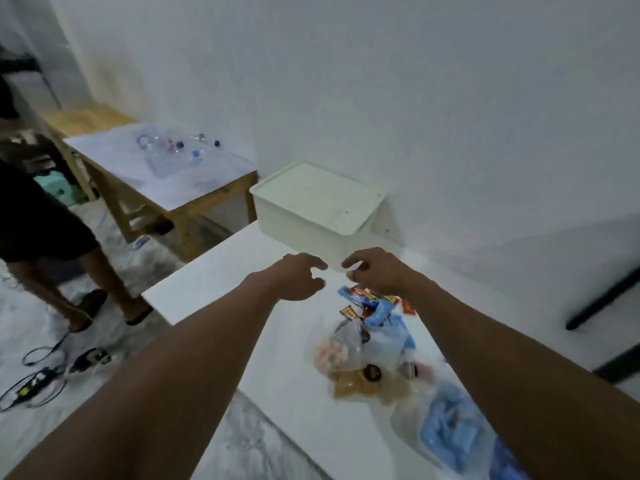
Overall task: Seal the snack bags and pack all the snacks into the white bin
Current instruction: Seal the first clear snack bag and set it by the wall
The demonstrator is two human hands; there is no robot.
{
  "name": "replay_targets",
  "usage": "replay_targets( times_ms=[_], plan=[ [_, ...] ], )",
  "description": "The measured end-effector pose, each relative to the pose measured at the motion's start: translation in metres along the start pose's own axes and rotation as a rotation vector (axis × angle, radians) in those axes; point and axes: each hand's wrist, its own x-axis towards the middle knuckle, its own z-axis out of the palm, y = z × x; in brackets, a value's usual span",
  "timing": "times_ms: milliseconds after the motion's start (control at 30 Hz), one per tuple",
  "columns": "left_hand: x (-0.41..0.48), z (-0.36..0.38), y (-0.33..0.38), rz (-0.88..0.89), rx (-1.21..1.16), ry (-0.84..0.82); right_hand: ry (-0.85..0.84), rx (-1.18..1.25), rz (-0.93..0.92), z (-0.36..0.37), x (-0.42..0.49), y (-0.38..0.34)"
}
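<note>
A white bin (311,220) with its lid on stands at the far end of the white table (214,282), against the wall. Both my arms reach out toward it. My left hand (299,277) and my right hand (375,270) hover just in front of the bin, fingers loosely curled, holding nothing. Below my right hand lies a pile of snacks: small red and blue packets (367,304), clear bags with pale and brown snacks (349,358), and a clear bag of blue packets (450,427) nearest me.
A second wooden table (194,188) with empty plastic bottles (173,147) stands at the far left. Another person's legs (69,271) stand on the left floor, beside cables (41,375). The wall runs behind the bin; a dark frame (602,299) is at right.
</note>
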Motion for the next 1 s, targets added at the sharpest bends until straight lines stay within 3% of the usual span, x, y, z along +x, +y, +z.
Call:
replay_targets(
  times_ms=[133,300,533,733,1000],
  plan=[
    [0.031,0.016,0.047,0.084,0.016,-0.057,0.103,0.073,0.099,-0.034,-0.021,0.050],
    [0.054,0.053,0.063,0.130,0.052,-0.152,0.104,0.125,0.242,-0.031,-0.036,0.092],
    [0.089,0.102,0.023,0.190,0.177,-0.335,-0.017,0.205,0.377,0.039,-0.017,0.115],
    [0.123,0.126,-0.010,0.248,0.163,-0.446,-0.212,0.073,0.469,0.098,0.010,0.114],
    [0.165,0.122,-0.016,0.272,0.115,-0.515,-0.337,0.129,0.571,0.099,0.029,0.109]
  ],
)
